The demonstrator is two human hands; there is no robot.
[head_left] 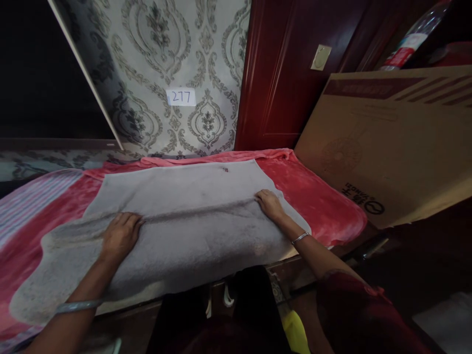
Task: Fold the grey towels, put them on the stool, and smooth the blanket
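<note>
A grey towel [184, 196] lies spread over a red fleece blanket [317, 196] on a raised surface, its near part doubled over along a fold line. My left hand [120, 236] rests flat on the fold at the left, fingers curled at the edge. My right hand [270, 204] presses on the fold at the right, fingers bent onto the cloth. Bangles show on both wrists.
A large cardboard box [391, 142] leans at the right beside a dark red door [287, 73]. Patterned wallpaper with a paper label "277" [180, 97] is behind. A striped cloth [33, 196] lies at the left. A plastic bottle [413, 37] stands behind the box.
</note>
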